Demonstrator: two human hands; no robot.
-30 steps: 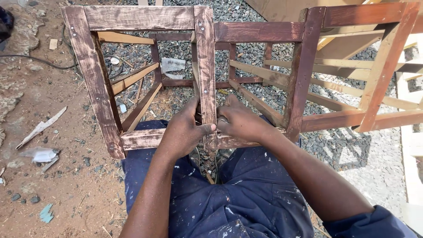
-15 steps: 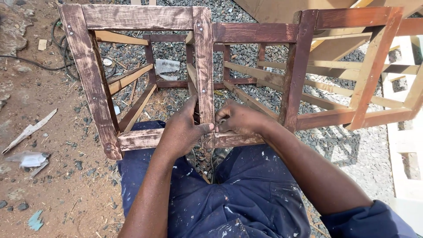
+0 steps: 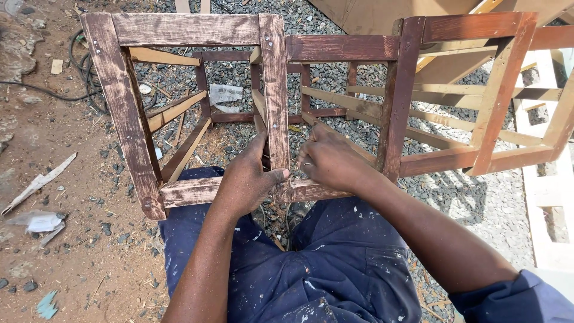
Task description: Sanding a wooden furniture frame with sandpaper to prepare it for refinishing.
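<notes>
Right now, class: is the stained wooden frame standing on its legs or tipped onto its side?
Tipped on its side. The wooden frame rests against the person's lap, its open face turned up to the camera, with the left hand and right hand gripping the centre post.

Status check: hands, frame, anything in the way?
Left hand gripping the dark-stained wooden frame at its centre upright. Right hand closed beside that upright; contents hidden. Frame resting against the blue-trousered lap. Nothing blocking the hands.

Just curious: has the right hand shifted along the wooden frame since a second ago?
No. The right hand stays beside the middle post of the wooden frame.
</notes>
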